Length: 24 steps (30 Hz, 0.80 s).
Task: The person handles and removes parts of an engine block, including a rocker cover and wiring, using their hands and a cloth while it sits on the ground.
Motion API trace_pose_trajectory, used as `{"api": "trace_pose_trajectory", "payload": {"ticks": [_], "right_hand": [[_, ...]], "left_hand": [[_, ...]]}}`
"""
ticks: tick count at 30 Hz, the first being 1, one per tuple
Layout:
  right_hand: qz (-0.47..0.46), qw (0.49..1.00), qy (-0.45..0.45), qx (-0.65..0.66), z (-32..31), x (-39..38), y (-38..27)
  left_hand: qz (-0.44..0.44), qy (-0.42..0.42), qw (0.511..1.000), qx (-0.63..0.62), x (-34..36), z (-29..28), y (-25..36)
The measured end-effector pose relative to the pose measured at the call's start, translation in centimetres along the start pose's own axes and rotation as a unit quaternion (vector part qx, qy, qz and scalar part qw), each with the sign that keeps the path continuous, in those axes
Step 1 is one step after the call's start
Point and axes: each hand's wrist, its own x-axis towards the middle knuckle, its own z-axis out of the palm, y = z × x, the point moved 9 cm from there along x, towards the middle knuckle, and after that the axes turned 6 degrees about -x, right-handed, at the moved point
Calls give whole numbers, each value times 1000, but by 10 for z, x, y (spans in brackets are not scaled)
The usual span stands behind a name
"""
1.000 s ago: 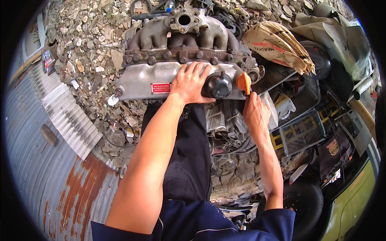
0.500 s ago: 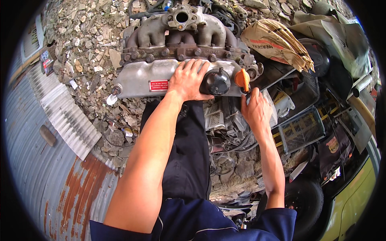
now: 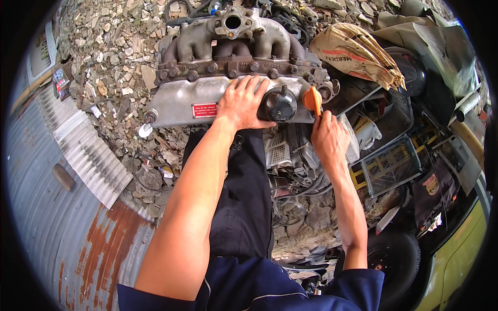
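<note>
A silver engine head cover [image 3: 176, 96] with bolts along its far edge lies across the upper middle, joined to a brown-grey manifold [image 3: 272, 44]. My left hand [image 3: 241, 105] rests palm down on the cover, fingers stretched over it, thumb beside a round black cap [image 3: 280, 105]. An orange knob-like piece [image 3: 312, 98] stands at the cover's right end. Just below it, my right hand [image 3: 330, 136] is closed, fingers pressed together near the cover's edge. Whatever they pinch is mostly hidden.
Broken stones [image 3: 111, 57] surround the engine part. Corrugated metal sheets [image 3: 57, 223] lie left. To the right are a tan sack [image 3: 358, 54], a grey plastic crate [image 3: 391, 166], tangled cables, a tyre [image 3: 391, 264] and a yellow-green vehicle panel [image 3: 456, 254].
My right hand has turned slightly, and its fingers are drawn closer together beneath the orange piece. My left hand stays where it was on the cover.
</note>
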Motion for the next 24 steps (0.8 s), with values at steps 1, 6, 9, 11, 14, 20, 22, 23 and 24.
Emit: {"api": "trace_pose_trajectory", "payload": {"ticks": [1,6,9,11,14,20,22,23,24], "right_hand": [[-14,1000,17,1,1,0,-1],[68,981,-179,16,26,2,14],[79,990,-115,-4,11,-2,6],[56,997,-47,-18,7,-5,3],[31,998,-52,29,17,-6,6],[92,988,-67,106,30,-10,18],[103,990,-34,94,29,-8,17],[118,988,-31,94,29,-9,17],[132,987,-28,92,28,-11,16]], "left_hand": [[3,3,1000,-1,0,0,1],[4,5,1000,-5,2,-1,2],[2,5,1000,-19,1,-2,2],[6,7,1000,-18,2,-4,3],[17,18,999,-22,2,-6,2],[25,33,999,-18,2,-10,9],[31,40,998,-20,0,-11,8],[39,45,998,-18,0,-10,9],[43,51,998,-18,-2,-9,10]]}}
